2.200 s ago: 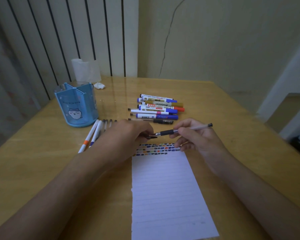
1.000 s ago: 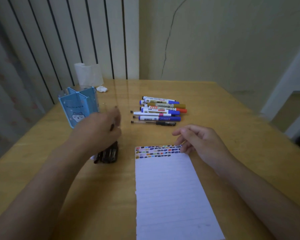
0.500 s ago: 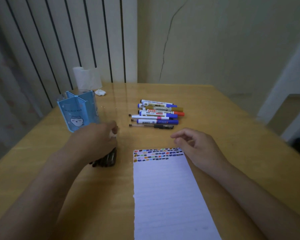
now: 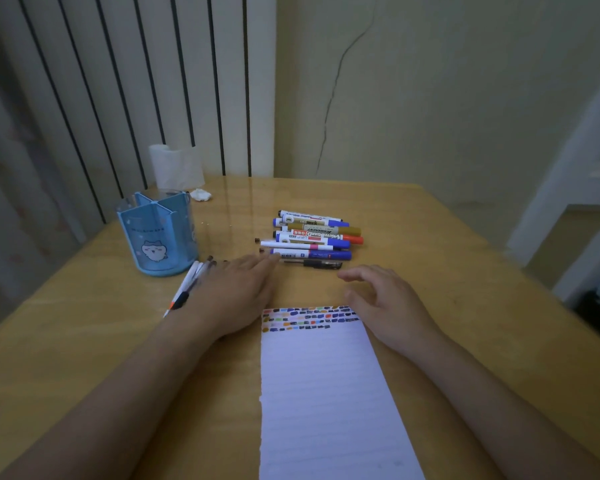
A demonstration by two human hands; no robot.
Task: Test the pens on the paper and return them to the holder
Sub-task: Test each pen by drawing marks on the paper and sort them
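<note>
Left grip (image 4: 238, 289) flat over pens (image 4: 191, 282) beside blue holder (image 4: 158, 233).

Home room: wooden table (image 4: 430, 237), cracked wall (image 4: 430, 98).

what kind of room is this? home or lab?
Probably a home room, not a lab: a plain wooden table pushed into a corner, a cracked painted wall, a cartoon-printed blue pen holder and a tissue roll beside it. No lab gear is visible.

blue holder (image 4: 158, 241), cat face print; white lined paper (image 4: 326, 393), multicolour swatches on top; yellow-brown table (image 4: 430, 258).
</note>
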